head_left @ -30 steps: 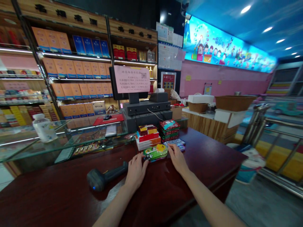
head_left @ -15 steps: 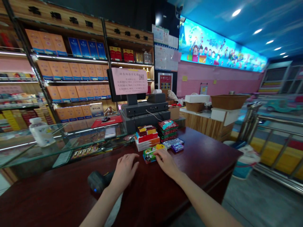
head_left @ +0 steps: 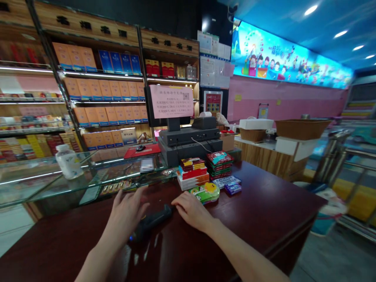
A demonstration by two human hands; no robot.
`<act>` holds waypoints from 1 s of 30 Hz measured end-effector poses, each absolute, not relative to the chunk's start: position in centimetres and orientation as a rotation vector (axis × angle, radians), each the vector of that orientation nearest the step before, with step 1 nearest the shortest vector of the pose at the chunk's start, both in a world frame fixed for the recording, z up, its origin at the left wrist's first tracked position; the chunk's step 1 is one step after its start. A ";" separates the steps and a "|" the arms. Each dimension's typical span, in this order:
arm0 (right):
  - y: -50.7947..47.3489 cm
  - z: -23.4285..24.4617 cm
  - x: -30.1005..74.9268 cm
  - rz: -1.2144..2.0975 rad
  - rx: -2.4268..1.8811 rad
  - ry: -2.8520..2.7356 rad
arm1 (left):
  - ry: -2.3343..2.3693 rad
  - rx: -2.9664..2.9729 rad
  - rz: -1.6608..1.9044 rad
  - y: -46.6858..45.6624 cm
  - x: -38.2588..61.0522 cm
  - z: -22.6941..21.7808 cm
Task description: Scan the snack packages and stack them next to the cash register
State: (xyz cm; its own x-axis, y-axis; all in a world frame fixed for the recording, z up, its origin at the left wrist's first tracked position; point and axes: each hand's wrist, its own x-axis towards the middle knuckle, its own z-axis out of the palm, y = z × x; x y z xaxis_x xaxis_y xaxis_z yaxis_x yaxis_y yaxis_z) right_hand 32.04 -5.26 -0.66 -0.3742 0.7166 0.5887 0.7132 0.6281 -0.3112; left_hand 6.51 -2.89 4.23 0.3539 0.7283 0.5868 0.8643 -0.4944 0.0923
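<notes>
My left hand (head_left: 127, 209) hovers above the dark wooden counter with its fingers spread and nothing in them. Just beside and partly beneath it lies a black handheld barcode scanner (head_left: 157, 218) with a small blue light. My right hand (head_left: 192, 209) is low over the counter, fingers bent and drawn together, close to the end of the scanner's handle; whether they touch is unclear. I see nothing held in it. Behind that hand lie green and yellow packs (head_left: 202, 193) with cartoon pictures. Boxes in red, white and orange (head_left: 192, 176) are stacked behind those.
Red-green packets (head_left: 220, 164) form a stack, with purple-blue packs (head_left: 233, 188) in front. A cash register (head_left: 190, 139) and a monitor with a pink sign (head_left: 172, 102) stand behind. To the left, a white bottle (head_left: 69, 161) sits on the glass showcase (head_left: 96, 180).
My right hand has come off the green and yellow packs toward the scanner. My left hand has shifted left with fingers spreading. The view has turned slightly left.
</notes>
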 end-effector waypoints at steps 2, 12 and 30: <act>-4.6 -0.8 31.2 0.005 -1.078 -2.126 | -1.382 -2.230 -1.031 -3.0 6.0 4.9; -3.3 -3.1 31.5 0.000 -0.972 -2.036 | -1.190 -1.855 -1.589 -1.9 5.0 4.4; -2.6 -1.7 30.2 0.211 -1.021 -2.013 | -2.045 -2.012 -1.856 2.8 -3.4 -2.5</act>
